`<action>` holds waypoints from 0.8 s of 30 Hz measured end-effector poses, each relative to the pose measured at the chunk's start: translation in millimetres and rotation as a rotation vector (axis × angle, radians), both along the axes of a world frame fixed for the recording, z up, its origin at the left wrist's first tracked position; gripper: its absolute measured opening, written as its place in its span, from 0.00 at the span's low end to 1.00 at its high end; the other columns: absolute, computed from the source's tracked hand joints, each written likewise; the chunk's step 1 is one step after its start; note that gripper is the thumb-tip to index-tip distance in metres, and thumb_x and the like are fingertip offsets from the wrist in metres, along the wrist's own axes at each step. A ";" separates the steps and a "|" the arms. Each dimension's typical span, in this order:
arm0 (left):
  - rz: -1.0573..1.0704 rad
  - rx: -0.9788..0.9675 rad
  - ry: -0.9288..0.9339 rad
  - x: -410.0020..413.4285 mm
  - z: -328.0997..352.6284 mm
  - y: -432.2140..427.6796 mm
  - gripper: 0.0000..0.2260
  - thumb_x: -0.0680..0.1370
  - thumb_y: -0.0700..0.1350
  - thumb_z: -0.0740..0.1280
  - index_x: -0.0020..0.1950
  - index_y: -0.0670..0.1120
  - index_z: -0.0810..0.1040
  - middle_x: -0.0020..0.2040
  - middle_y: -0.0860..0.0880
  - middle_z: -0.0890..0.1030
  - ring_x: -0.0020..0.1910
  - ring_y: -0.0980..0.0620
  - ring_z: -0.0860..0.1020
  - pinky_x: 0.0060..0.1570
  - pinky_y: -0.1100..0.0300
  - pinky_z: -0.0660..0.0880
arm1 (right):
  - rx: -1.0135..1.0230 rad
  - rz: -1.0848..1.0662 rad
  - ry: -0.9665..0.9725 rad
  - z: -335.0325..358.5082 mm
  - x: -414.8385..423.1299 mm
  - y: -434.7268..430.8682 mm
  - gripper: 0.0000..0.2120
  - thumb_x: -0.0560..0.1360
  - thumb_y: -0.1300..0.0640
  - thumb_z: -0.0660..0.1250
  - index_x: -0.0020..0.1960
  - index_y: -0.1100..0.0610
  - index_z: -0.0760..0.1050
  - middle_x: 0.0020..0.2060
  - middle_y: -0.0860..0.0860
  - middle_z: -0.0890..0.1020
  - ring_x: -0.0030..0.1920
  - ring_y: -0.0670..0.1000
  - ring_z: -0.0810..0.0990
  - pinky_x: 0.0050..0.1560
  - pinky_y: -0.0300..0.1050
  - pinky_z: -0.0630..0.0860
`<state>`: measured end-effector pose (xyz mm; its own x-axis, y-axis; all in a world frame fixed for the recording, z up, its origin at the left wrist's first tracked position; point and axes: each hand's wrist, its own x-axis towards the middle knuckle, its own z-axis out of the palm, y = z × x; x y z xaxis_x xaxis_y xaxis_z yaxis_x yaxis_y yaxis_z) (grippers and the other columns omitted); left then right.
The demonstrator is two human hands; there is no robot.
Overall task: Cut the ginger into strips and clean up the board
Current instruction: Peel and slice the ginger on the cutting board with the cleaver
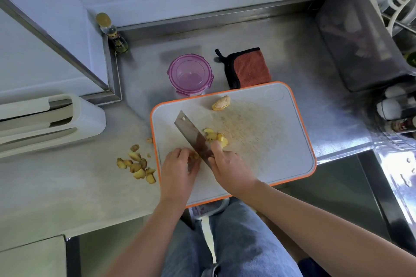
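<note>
The right hand gripped the cleaver at its handle, forefinger laid along the blade's flat. The left hand curled its fingertips over a small ginger piece held against the blade's other face, near the front of the orange-rimmed cutting board. Cut ginger slices lay just beside the blade, and an uncut ginger knob sat at the board's far edge. The ginger looked light, firm and fibrous, its cut faces likely slippery, so it was probably best pinned flat-side down with fingertips tucked back.
</note>
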<state>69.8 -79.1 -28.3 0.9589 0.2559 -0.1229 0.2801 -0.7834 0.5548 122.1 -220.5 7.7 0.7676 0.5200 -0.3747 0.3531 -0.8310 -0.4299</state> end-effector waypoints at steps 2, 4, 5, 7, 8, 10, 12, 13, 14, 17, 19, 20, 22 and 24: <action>0.004 -0.002 -0.004 0.0 0.8 -0.4 0.05 0.72 0.42 0.73 0.46 0.45 0.79 0.41 0.48 0.78 0.42 0.48 0.75 0.41 0.55 0.73 | -0.021 0.013 0.009 -4.8 -1.9 1.9 0.13 0.82 0.55 0.52 0.64 0.60 0.60 0.35 0.53 0.70 0.34 0.58 0.72 0.36 0.50 0.70; -0.003 0.008 -0.003 0.5 1.2 -1.3 0.06 0.71 0.42 0.74 0.45 0.44 0.79 0.40 0.48 0.78 0.41 0.47 0.75 0.40 0.55 0.72 | -0.025 0.012 0.005 -8.1 -3.6 2.8 0.13 0.82 0.56 0.52 0.64 0.59 0.59 0.35 0.54 0.72 0.35 0.60 0.74 0.36 0.49 0.69; -0.004 0.012 0.000 1.1 1.3 -1.6 0.07 0.71 0.42 0.74 0.45 0.44 0.78 0.40 0.48 0.78 0.41 0.47 0.75 0.40 0.55 0.72 | -0.023 0.008 -0.001 -9.0 -3.8 3.0 0.13 0.82 0.56 0.52 0.64 0.59 0.60 0.36 0.55 0.74 0.36 0.61 0.76 0.35 0.49 0.68; 0.002 0.009 0.009 3.1 1.7 -2.0 0.07 0.70 0.43 0.73 0.44 0.44 0.77 0.39 0.49 0.77 0.40 0.48 0.74 0.39 0.55 0.72 | -0.017 -0.009 -0.001 -8.7 -2.6 2.2 0.13 0.82 0.56 0.52 0.64 0.60 0.60 0.40 0.58 0.78 0.39 0.62 0.77 0.36 0.48 0.66; 0.006 -0.001 0.009 3.7 1.8 -2.0 0.07 0.70 0.43 0.73 0.43 0.45 0.77 0.39 0.49 0.76 0.40 0.48 0.74 0.38 0.55 0.72 | -0.009 -0.026 0.008 -7.7 -1.4 0.8 0.13 0.82 0.56 0.52 0.64 0.61 0.60 0.41 0.59 0.78 0.39 0.62 0.77 0.36 0.48 0.66; 0.009 -0.029 -0.011 3.6 2.5 -1.8 0.07 0.70 0.43 0.74 0.41 0.45 0.76 0.37 0.50 0.75 0.38 0.49 0.73 0.37 0.55 0.72 | 0.019 -0.072 0.021 -5.3 3.4 -4.2 0.14 0.82 0.57 0.53 0.65 0.61 0.60 0.40 0.59 0.78 0.37 0.61 0.75 0.35 0.47 0.65; 0.010 -0.052 -0.032 2.5 3.8 -1.1 0.07 0.71 0.43 0.74 0.41 0.46 0.76 0.37 0.51 0.75 0.38 0.50 0.73 0.38 0.55 0.73 | 0.040 -0.120 0.033 -3.0 12.1 -10.7 0.14 0.82 0.57 0.53 0.65 0.62 0.60 0.37 0.58 0.76 0.34 0.58 0.72 0.33 0.47 0.65; 0.014 -0.060 -0.034 2.2 3.4 -0.6 0.07 0.71 0.43 0.74 0.42 0.46 0.77 0.37 0.51 0.76 0.39 0.50 0.73 0.39 0.55 0.73 | 0.040 -0.125 0.039 -1.4 16.3 -13.4 0.14 0.82 0.57 0.54 0.64 0.61 0.60 0.36 0.56 0.74 0.34 0.57 0.71 0.33 0.47 0.65; 0.022 -0.070 -0.028 2.1 2.4 -0.2 0.07 0.71 0.43 0.74 0.44 0.46 0.77 0.38 0.51 0.77 0.40 0.50 0.74 0.41 0.54 0.74 | 0.037 -0.116 0.043 0.0 19.6 -15.2 0.14 0.81 0.57 0.54 0.64 0.61 0.60 0.36 0.55 0.73 0.34 0.57 0.70 0.33 0.47 0.64; 0.051 -0.094 0.004 2.1 -0.6 -0.3 0.07 0.72 0.44 0.74 0.47 0.46 0.78 0.41 0.51 0.78 0.42 0.49 0.75 0.44 0.52 0.75 | 0.042 -0.074 0.040 6.0 21.1 -13.7 0.14 0.81 0.57 0.54 0.64 0.61 0.60 0.36 0.57 0.73 0.35 0.60 0.73 0.33 0.47 0.65; 0.067 -0.097 0.013 1.6 -0.7 -0.4 0.07 0.72 0.44 0.74 0.47 0.46 0.79 0.42 0.50 0.79 0.44 0.49 0.76 0.45 0.51 0.76 | 0.051 -0.048 0.034 7.3 17.1 -10.3 0.13 0.81 0.57 0.54 0.64 0.61 0.61 0.35 0.56 0.73 0.34 0.60 0.73 0.32 0.47 0.64; 0.071 -0.094 0.017 1.5 0.2 -0.6 0.07 0.72 0.44 0.74 0.47 0.46 0.79 0.43 0.50 0.79 0.44 0.49 0.76 0.45 0.52 0.75 | 0.051 -0.033 0.033 6.2 14.6 -9.4 0.13 0.81 0.57 0.55 0.63 0.61 0.61 0.34 0.54 0.72 0.33 0.59 0.72 0.32 0.47 0.64; 0.069 -0.081 0.019 0.8 2.4 -0.6 0.08 0.72 0.45 0.75 0.47 0.46 0.79 0.42 0.50 0.79 0.43 0.49 0.75 0.44 0.53 0.75 | 0.034 -0.004 0.031 3.2 10.6 -9.5 0.10 0.82 0.57 0.54 0.61 0.60 0.61 0.32 0.52 0.70 0.33 0.58 0.72 0.31 0.46 0.62; 0.076 -0.071 0.010 -0.9 5.1 -0.5 0.08 0.72 0.47 0.74 0.46 0.46 0.78 0.40 0.52 0.78 0.41 0.50 0.75 0.42 0.56 0.73 | 0.017 0.013 0.024 1.6 7.8 -9.7 0.10 0.82 0.56 0.54 0.61 0.59 0.61 0.31 0.49 0.68 0.32 0.58 0.71 0.28 0.47 0.59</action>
<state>68.9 -79.6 -23.2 0.9357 0.3182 -0.1524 0.3429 -0.7188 0.6048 129.9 -230.2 9.3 0.7512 0.5366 -0.3843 0.3534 -0.8188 -0.4525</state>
